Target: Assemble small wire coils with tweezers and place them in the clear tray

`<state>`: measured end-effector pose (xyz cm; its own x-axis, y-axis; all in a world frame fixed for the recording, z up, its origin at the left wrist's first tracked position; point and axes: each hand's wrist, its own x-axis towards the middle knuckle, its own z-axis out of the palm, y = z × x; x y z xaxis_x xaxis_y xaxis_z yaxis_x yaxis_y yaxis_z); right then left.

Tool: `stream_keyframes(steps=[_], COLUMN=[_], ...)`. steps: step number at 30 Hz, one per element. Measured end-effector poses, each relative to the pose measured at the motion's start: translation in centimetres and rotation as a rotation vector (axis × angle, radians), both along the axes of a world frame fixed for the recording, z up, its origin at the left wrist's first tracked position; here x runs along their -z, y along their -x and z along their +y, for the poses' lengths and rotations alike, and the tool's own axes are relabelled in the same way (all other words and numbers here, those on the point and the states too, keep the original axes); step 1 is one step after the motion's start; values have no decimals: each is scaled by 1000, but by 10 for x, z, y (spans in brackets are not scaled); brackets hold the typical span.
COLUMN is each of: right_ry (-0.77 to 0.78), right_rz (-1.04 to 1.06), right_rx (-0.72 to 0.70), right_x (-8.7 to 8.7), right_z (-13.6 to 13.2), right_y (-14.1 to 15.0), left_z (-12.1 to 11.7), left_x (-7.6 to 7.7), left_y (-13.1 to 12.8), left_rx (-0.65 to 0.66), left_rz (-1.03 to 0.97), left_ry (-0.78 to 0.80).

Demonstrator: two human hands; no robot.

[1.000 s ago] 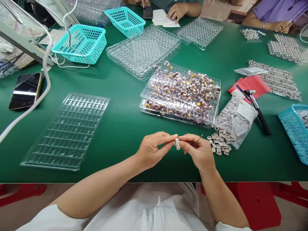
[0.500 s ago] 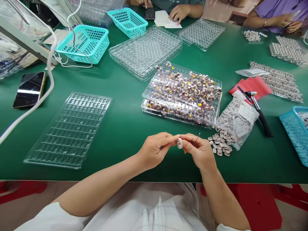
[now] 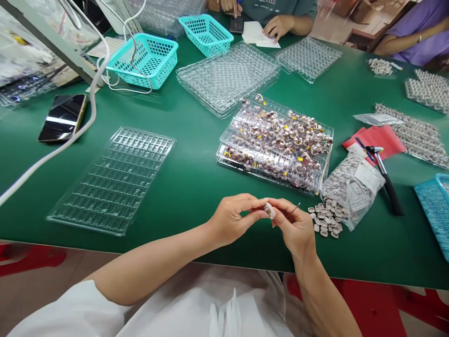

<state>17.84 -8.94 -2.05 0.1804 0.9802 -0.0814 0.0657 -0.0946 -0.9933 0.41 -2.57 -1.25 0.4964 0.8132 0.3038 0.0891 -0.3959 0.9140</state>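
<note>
Workpiece (image 3: 270, 210), small, pale and curved, sits between the fingertips of both hands, above the green table (image 3: 189, 187) near its front edge. Through the head camera I record the left hand (image 3: 231, 221) in a close pinch: thumb and forefinger nearly together at the near side of the part. The right hand (image 3: 298, 229) likewise pinches it from the opposite side, thumb against it, remaining fingers curled. A thin dark rod (image 3: 294, 209) projects from behind the right hand's fingers; I cannot tell whether it is separate from the part. Fingertips cover some of the workpiece, so I cannot certify its full shape.

Just right of the right hand I find loose pale pieces (image 3: 326, 219), scattered against the mouth of a plastic bag (image 3: 352, 185) filled with similar ones. Past the bag, farther from the right hand, lies a hammer (image 3: 388, 185), its head on red sheets (image 3: 389, 140). Directly beyond both hands stand stacked trays (image 3: 228, 135) loaded with curved pale parts bearing yellow tabs. Well to the left of the left hand I note a transparent tray (image 3: 115, 182) lying flat, and beyond that tray a phone (image 3: 63, 118) beside a white cable (image 3: 93, 103).
</note>
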Motion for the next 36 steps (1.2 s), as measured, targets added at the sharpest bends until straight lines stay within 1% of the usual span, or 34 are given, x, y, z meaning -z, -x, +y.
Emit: stream_keyframes(steps=[4, 7, 11, 16, 21, 24, 28, 31, 36], right_ry=[-33, -83, -130, -162, -142, -139, -163, -154, -149], right_rz=[45, 37, 6, -10, -44, -18, 16, -6, -36], right_rx=[70, 98, 93, 103, 99, 82, 55, 53, 43], right_x=[2, 2, 1, 3, 3, 3, 1, 1, -2], right_z=[-1, -2, -3, -4, -4, -4, -4, -4, -5], right_y=[3, 4, 5, 5, 4, 4, 5, 5, 6], left_z=[0, 0, 0, -1, 0, 0, 0, 0, 1], left_x=[1, 2, 2, 0, 1, 2, 1, -2, -9], left_y=[0, 0, 0, -1, -1, -1, -1, -1, -2], left_rx=[10, 3, -5, -13, -1, 8, 27, 40, 42], left_rz=[-11, -33, -53, -73, -75, -80, -100, -106, -123], left_ry=[16, 8, 12, 79, 120, 141, 242, 336, 444])
